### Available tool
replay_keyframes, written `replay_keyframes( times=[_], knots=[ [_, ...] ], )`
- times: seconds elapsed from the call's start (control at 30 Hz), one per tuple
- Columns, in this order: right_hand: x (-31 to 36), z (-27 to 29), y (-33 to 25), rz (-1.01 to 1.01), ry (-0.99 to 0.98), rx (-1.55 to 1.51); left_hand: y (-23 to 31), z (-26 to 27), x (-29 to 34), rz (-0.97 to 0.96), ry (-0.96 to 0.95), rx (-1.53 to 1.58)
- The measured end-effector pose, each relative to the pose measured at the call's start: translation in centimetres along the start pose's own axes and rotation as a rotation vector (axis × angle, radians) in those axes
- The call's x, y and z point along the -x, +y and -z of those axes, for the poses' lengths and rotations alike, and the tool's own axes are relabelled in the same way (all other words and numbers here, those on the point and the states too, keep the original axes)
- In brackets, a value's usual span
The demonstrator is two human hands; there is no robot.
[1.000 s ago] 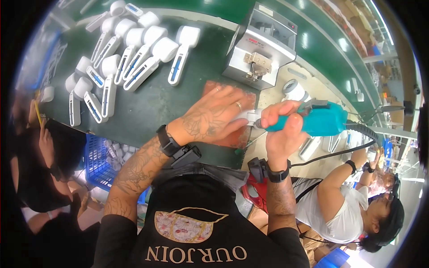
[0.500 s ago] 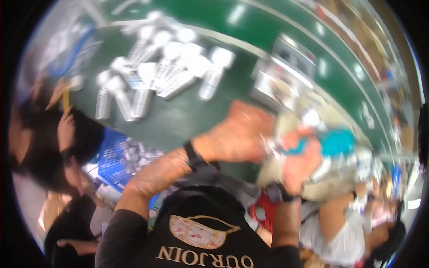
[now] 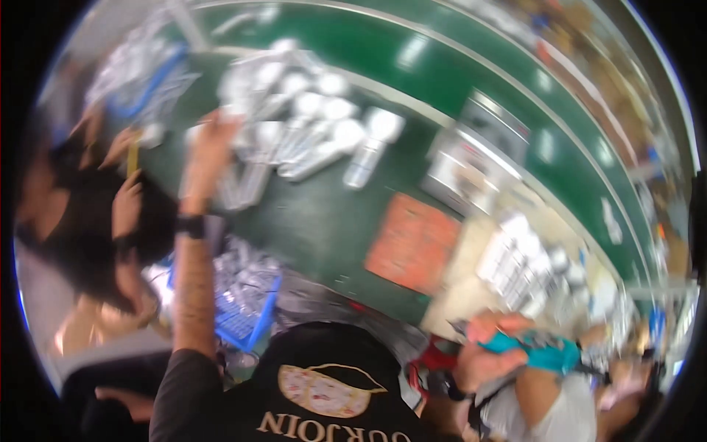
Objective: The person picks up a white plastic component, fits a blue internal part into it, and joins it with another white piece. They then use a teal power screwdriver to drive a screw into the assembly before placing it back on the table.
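My left hand (image 3: 210, 155) reaches forward to the left side of a pile of white long-handled pieces with rounded heads (image 3: 313, 121). Blur smears its fingers, so whether they grip one of the pieces is unclear. Down at the right, my right hand (image 3: 486, 353) is wrapped round a teal power screwdriver (image 3: 541, 352), its dark tip pointing left. An orange-red square mat (image 3: 414, 243) lies bare on the green table (image 3: 309, 228) between my hands.
Right of the mat, more white pieces (image 3: 526, 258) lie in a group. Behind it stands a grey-white box (image 3: 475, 162). A blue basket (image 3: 247, 317) with clear-looking parts is near my left forearm. At the left, another person's hands (image 3: 127, 195) hold a yellow stick.
My left hand has swung from the middle out to the pile at the left. The right hand has drawn back toward me with the screwdriver, uncovering the mat and the right-hand group.
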State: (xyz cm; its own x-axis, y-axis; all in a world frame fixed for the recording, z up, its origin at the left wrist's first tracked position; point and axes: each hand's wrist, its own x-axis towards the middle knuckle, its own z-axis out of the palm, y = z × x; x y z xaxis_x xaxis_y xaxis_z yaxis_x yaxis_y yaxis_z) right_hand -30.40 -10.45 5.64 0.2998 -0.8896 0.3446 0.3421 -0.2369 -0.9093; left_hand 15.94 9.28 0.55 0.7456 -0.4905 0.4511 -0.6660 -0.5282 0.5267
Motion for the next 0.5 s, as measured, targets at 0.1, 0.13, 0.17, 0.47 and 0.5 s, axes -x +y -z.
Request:
replay_keyframes(
  times=[0.1,0.13,0.17,0.47,0.5],
  knots=[
    [-0.7,-1.3,-1.0,-0.154,-0.072,-0.135,0.6,2.9,-2.1,0.208,-0.021,-0.049],
    [-1.1,-1.3,-1.2,-0.135,-0.098,-0.091,2.3,2.6,-2.3,0.252,0.021,-0.190],
    [-1.1,-1.3,-1.5,-0.130,-0.097,-0.076,3.4,1.8,-2.5,0.238,0.007,-0.173],
    [0.0,0.6,-1.9,-0.117,-0.118,-0.059,32.0,-13.2,7.4,-0.668,-0.447,0.354],
    [-0.1,0.5,-2.0,-0.131,-0.134,-0.063,34.0,-15.2,8.1,-0.701,-0.502,0.354]
  ],
)
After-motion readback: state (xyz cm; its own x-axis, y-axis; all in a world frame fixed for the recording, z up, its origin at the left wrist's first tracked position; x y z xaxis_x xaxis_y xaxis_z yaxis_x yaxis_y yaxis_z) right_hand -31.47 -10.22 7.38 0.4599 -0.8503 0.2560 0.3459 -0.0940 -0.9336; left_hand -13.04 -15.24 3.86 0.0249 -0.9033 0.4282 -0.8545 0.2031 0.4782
